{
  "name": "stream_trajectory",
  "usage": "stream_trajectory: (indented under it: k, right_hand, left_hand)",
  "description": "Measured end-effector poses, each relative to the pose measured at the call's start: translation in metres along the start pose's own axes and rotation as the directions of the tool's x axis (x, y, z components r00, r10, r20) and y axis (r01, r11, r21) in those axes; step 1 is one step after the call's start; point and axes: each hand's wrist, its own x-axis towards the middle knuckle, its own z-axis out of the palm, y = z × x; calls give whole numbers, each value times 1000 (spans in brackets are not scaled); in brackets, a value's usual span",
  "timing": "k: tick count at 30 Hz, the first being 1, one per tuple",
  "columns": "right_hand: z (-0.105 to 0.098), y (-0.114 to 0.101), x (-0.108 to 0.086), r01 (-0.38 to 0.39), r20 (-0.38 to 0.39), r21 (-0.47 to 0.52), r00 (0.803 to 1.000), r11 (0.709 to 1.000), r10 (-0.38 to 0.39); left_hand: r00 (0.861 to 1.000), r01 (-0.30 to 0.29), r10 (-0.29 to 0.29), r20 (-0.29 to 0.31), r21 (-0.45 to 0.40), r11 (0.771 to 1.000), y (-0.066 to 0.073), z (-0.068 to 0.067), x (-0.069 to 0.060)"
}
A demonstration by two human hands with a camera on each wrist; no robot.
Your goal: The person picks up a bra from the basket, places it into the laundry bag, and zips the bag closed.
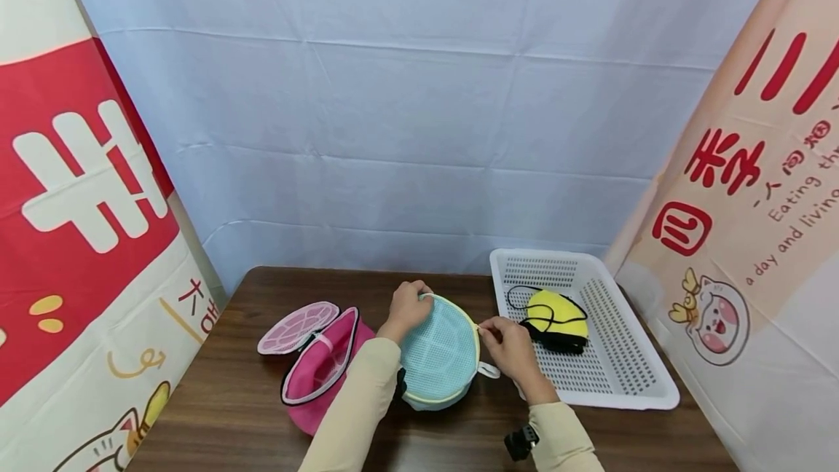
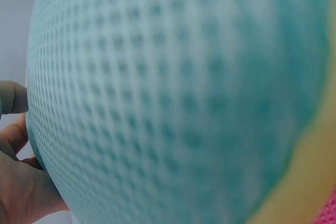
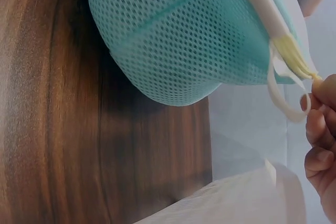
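Observation:
A round teal mesh laundry bag [image 1: 438, 355] with yellow zip trim stands on the table between my two hands. My left hand [image 1: 408, 309] grips its far left rim; in the left wrist view the teal mesh [image 2: 157, 98] fills most of the picture, with some fingers at its edge. At the bag's right side, my right hand [image 1: 511, 349] pinches the yellow trim between thumb and finger. A white loop [image 1: 488, 370] hangs beside that hand. The right wrist view shows the pinched yellow end [image 3: 314, 75] close up, though whether it includes a zip pull I cannot tell.
Left of the teal bag is a pink mesh bag [image 1: 314, 414], its pale pink round lid [image 1: 300, 328] folded back. A white perforated basket [image 1: 629, 326] at the right holds a yellow and black item [image 1: 557, 315] with black cord. The brown wooden table [image 1: 223, 384] meets hanging cloths behind.

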Motion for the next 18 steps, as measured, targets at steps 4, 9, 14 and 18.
stream_trajectory:
  k: [4,9,14,18]
  right_hand:
    - [0,1,0,8,1,2,1000,1000,-8]
    - [-2,1,1,5,4,-6,1000,1000,-5]
    - [-3,0,0,-15,23,-26,1000,1000,15]
    - [-5,-1,1,-15,17,-16,1000,1000,15]
  left_hand:
    - [998,42,-42,-39,-10,999,-1,1,-3]
    - [993,81,-84,-82,-43,996,-3,3,-5]
    - [981,144,-151,-125,-64,987,-6,4,-6]
    - [972,163,-178,-153,-104,981,-10,3,-6]
